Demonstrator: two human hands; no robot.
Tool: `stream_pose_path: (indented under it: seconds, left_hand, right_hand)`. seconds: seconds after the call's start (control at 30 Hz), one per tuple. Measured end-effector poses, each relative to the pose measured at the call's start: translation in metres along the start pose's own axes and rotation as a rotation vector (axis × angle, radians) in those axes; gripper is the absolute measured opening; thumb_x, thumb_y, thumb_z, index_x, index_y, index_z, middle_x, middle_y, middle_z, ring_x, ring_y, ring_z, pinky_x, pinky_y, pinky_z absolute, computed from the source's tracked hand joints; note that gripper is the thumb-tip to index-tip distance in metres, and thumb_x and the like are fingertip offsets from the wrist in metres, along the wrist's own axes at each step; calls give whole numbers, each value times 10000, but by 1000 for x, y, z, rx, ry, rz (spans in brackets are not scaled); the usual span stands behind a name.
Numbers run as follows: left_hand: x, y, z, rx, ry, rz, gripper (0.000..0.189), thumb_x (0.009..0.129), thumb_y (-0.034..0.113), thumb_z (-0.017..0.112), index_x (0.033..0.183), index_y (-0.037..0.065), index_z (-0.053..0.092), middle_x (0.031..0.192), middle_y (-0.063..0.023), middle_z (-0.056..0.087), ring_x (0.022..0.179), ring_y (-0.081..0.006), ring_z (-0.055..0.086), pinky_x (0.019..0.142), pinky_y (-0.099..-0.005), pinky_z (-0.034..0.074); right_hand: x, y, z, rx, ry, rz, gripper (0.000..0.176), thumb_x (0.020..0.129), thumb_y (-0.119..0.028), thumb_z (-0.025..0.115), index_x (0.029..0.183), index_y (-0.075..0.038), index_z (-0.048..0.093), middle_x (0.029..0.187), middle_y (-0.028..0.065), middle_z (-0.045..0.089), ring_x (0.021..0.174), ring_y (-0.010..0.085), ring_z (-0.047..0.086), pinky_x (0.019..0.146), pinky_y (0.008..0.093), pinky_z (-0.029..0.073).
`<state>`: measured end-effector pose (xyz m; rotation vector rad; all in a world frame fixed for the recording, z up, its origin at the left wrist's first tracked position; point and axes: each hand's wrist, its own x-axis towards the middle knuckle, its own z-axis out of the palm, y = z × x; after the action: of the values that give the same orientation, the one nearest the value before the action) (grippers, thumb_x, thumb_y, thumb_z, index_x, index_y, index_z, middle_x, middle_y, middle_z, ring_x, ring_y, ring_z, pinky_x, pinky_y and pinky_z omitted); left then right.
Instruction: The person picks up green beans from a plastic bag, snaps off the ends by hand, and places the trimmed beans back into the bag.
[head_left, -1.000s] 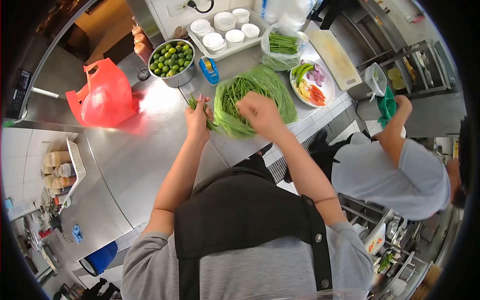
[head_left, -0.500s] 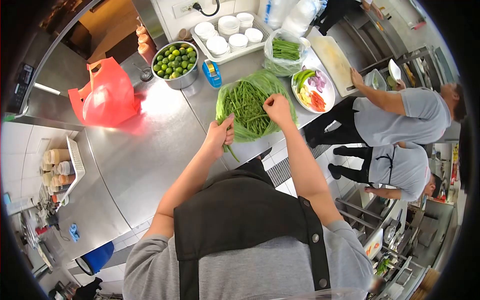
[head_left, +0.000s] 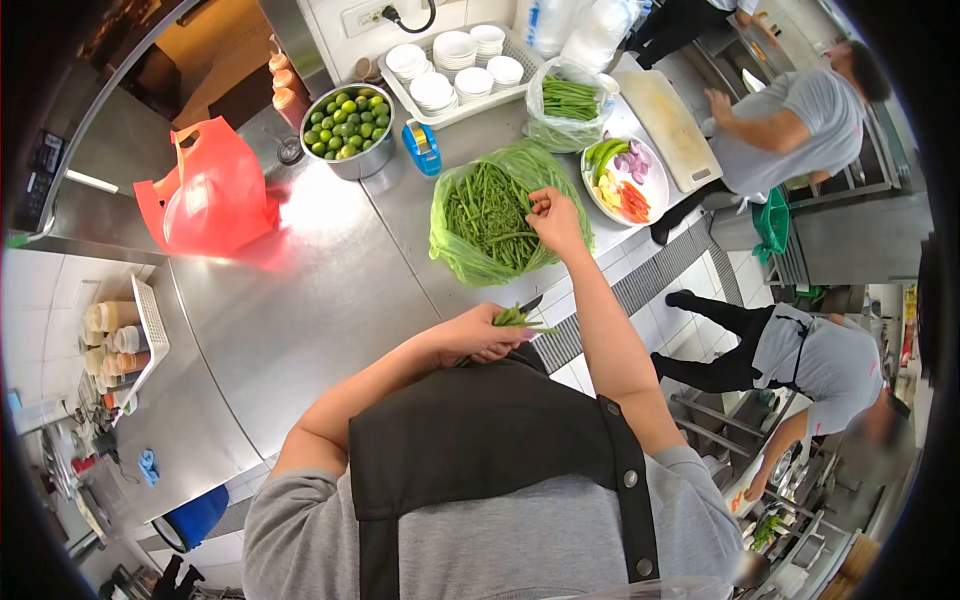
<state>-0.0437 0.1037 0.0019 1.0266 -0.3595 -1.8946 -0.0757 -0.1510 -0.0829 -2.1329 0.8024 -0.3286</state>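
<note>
The steel counter (head_left: pixel 300 320) is the largest thing, and it carries almost everything here. At the right of the view there are two co-workers in grey shirts, one standing near the far end of the counter (head_left: pixel 805 125) and one lower in the view (head_left: pixel 825 360), both apart from the person's own hands. The red plastic bag (head_left: pixel 210 200) stands on the left part of the counter. The light green plastic bag (head_left: pixel 453 262) lies open near the front edge, and a heap of thin green stems (head_left: pixel 488 215) fills it. Behind it, the white tray (head_left: pixel 445 118) bears stacks of small white dishes (head_left: pixel 432 92). The cutting board (head_left: pixel 668 125) lies to the right, beside the white plate (head_left: pixel 657 185) with cut vegetables. The metal bowl (head_left: pixel 368 162) contains green limes (head_left: pixel 348 120); the clear bag (head_left: pixel 562 135) with green pods is behind the green one. The blue tape dispenser (head_left: pixel 422 150) is near the bowl.

The right hand (head_left: pixel 557 222) is over the right part of the heap, its fingers bent; I cannot tell whether the fingertips pinch something. The left hand (head_left: pixel 470 335), in front of the apron, has its fingers closed around a small bunch of green stems (head_left: pixel 512 318).
</note>
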Motion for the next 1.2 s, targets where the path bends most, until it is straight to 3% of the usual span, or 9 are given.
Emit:
stream_pose_path:
  seconds: [0.03,0.13,0.3,0.4,0.63,0.9,1.0,1.1,1.2]
  left_hand:
    - [-3,4,3,-21,52,13,269,957,238,688,778,109,535,580,84,429,450,-18,360,401,-210,232]
    - [-5,22,-5,-231,418,355,258,918,221,733,776,88,564,563,97,407,455,-20,323,420,-220,215]
    - [-6,59,-37,-372,767,835,157,916,189,729,973,45,702,582,99,427,448,-22,309,414,-240,193]
    - [-4,70,-38,-84,800,832,225,895,163,757,1078,36,730,605,100,474,465,-15,306,436,-234,192]
    - [16,68,-50,114,741,958,184,876,94,767,1046,29,742,715,72,617,530,3,397,474,-197,244]
    - [10,70,-46,110,756,861,171,840,47,788,1001,8,750,744,25,680,546,-7,460,479,-200,313]
    - [11,64,-52,220,761,813,152,826,33,796,971,8,755,728,8,685,529,-18,470,470,-203,320]
    - [13,59,-52,200,738,823,134,825,36,799,949,6,758,727,2,686,523,-23,475,459,-208,311]
    - [9,59,-47,108,760,699,119,839,57,791,941,3,760,712,-1,686,520,-21,470,451,-213,304]
  right_hand:
    - [0,-3,-1,82,21,-9,264,754,-23,773,998,-3,675,808,74,680,733,177,649,696,311,527]
    - [-9,-37,-10,262,42,-53,214,757,-53,801,936,5,700,797,63,691,734,145,649,695,292,525]
    - [-44,-109,-11,473,-54,-204,162,773,-21,806,898,19,710,839,62,690,759,128,646,694,274,523]
    - [-54,-121,-5,475,-50,-445,143,777,46,778,895,29,699,890,77,683,779,149,650,700,270,525]
    - [-48,-112,-5,407,-3,-421,141,798,-7,782,909,13,697,882,75,669,813,158,644,735,290,519]
    - [-46,-117,-17,585,-33,-300,112,884,-98,733,958,-19,703,891,48,641,796,128,599,721,282,487]
    - [-49,-128,-25,447,-36,-279,77,879,-67,722,932,-19,693,882,40,634,784,123,590,719,283,484]
    - [-48,-130,-23,415,-66,-310,63,865,-41,716,877,-9,663,850,70,622,757,181,600,692,316,479]
    - [-47,-130,-13,225,117,-539,109,841,-31,731,834,5,628,818,112,602,732,267,595,668,360,470]
